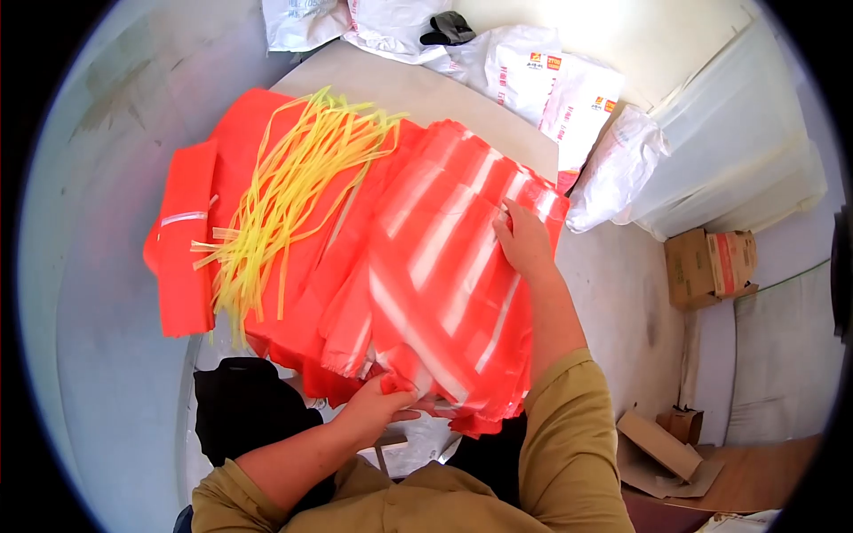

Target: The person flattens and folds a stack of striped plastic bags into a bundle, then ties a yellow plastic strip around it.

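Observation:
A thick stack of red-and-white striped sheets [444, 240], apparently thin fabric or woven plastic, lies across the front of the table. At its near edge, my left hand [378, 410] is closed on a corner of the striped sheet. My right hand [526, 240] rests at the stack's right side, thumb and forefinger drawn together on the top sheet; some of its fingers are hidden. To the left, a loose bunch of yellow strips [298, 186] lies over plain red material [244, 124]. A folded red bundle [187, 244] with a pale band around it sits at the far left.
The pale tabletop [391, 84] shows behind the stack. Several white printed sacks [520, 71] stand along the back, with a dark object [449, 29] on them. Cardboard boxes [711, 266] are at the right, and an opened carton [666, 449] lies lower right. Black cloth [249, 409] hangs near my left arm.

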